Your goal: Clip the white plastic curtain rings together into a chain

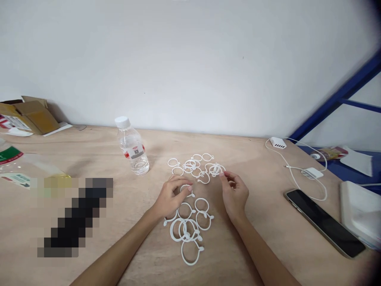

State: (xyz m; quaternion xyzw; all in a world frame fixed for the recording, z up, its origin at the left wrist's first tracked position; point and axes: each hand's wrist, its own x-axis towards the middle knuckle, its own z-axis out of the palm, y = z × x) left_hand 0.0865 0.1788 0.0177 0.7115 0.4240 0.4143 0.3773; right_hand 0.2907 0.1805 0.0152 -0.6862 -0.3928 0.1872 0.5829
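White plastic curtain rings with small eyelets lie in two loose groups on the wooden table. My left hand (172, 195) is closed, thumb and fingers pinching one ring (182, 186) between the groups. At the right end of the far group, my right hand (235, 192) has its thumb and forefinger pinched on another ring (224, 168), which overlaps some neighbours. Several overlapping rings make up the near group (179, 232), with a single ring (182, 257) closest to me. Farther off, the other rings (168, 162) are spread in front of the wall.
A water bottle (133, 153) stands left of the rings. An open cardboard box (41, 117) and a large clear bottle (38, 165) are at the left, near a blurred dark patch. On the right are a phone (324, 222), a white charger (278, 143) with cables, and a white box (361, 208).
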